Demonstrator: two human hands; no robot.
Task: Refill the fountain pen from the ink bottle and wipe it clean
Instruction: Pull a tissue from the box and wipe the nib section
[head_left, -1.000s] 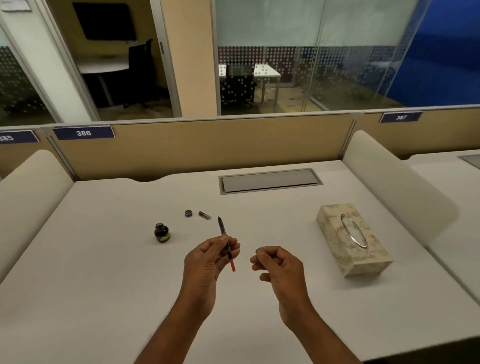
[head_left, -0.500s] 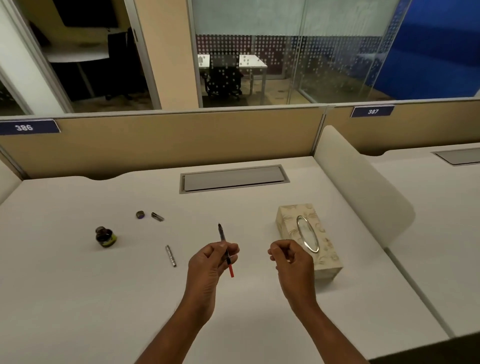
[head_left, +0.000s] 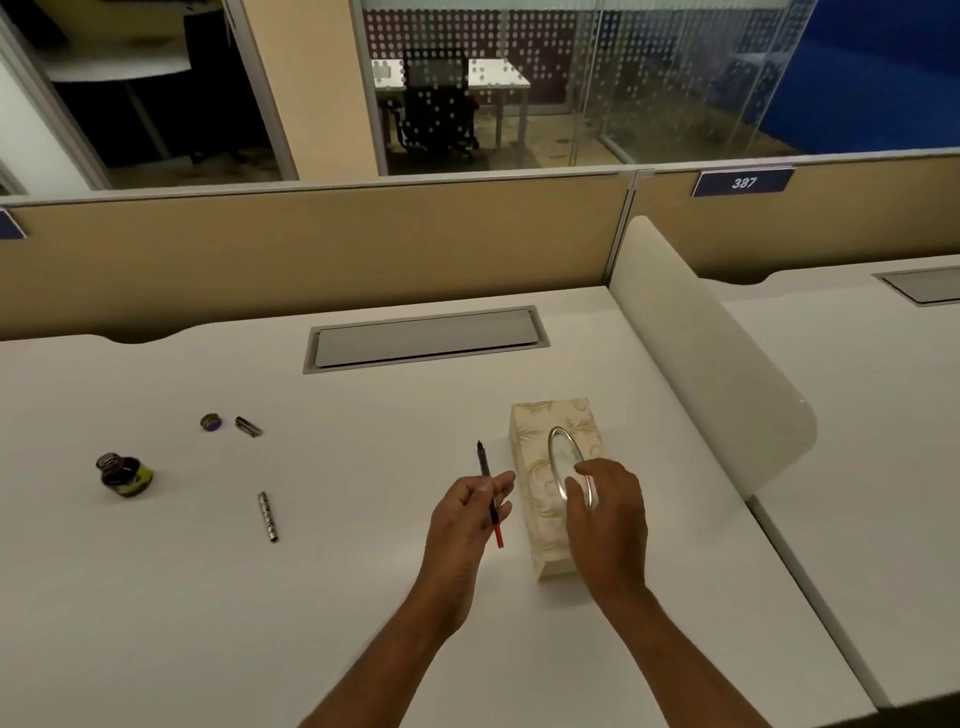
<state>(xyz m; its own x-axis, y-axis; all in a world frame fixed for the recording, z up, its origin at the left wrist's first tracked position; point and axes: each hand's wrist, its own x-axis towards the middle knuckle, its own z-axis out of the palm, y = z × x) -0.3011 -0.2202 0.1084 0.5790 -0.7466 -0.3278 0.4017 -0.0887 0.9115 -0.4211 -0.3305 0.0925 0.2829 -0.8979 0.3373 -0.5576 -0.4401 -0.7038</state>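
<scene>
My left hand (head_left: 467, 512) pinches the slim fountain pen (head_left: 488, 493) mid-shaft, dark tip up and away, red end down, above the smooth white table (head_left: 363, 597). My right hand (head_left: 608, 514) arches loosely curved fingers over the metal-rimmed oval slot of the patterned rectangular tissue box (head_left: 540, 467); contact cannot be determined. A textured metal tube (head_left: 268, 516) lies well left across open surface, with the squat uncapped ink bottle (head_left: 124, 474) farther left and its round cap (head_left: 210, 422) beyond.

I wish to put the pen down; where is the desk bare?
Bare desk lies between the metal barrel and the left hand holding the pen, also between the cable hatch and the tissue box. Crowded: around the ink bottle, cap and small pen part, and at the box, where the right hand hovers.
</scene>
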